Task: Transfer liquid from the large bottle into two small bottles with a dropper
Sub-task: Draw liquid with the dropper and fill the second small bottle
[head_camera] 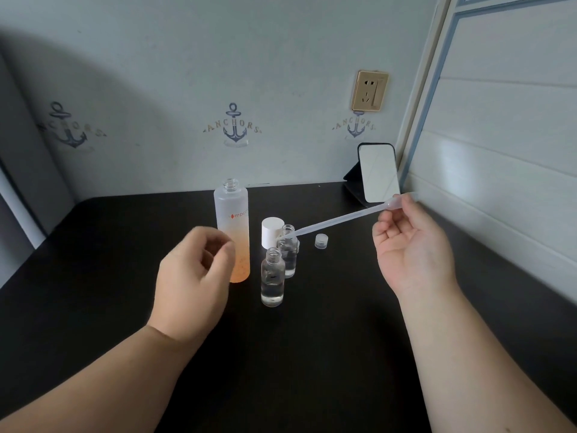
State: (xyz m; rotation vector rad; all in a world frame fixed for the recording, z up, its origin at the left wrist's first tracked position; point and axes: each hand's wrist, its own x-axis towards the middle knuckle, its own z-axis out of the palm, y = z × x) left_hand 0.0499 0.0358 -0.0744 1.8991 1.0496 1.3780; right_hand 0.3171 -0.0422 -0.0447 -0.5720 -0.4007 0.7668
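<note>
A tall frosted bottle [231, 223], uncapped and fading to orange at its base, stands on the black table [327, 339]. Right of it stand two small clear glass bottles, both uncapped with clear liquid inside: a near one [273, 278] and a far one [288, 254]. My right hand [412, 248] pinches the bulb of a translucent plastic dropper [340, 218], whose tip rests at the mouth of the far small bottle. My left hand [199, 282] hovers loosely curled in front of the tall bottle's lower part, holding nothing that I can see.
A white cap [271, 231] stands behind the small bottles and a small clear cap [321, 240] lies to their right. A phone-like mirror stand [376, 171] leans by the back wall. A panelled wall [499, 151] borders the table on the right.
</note>
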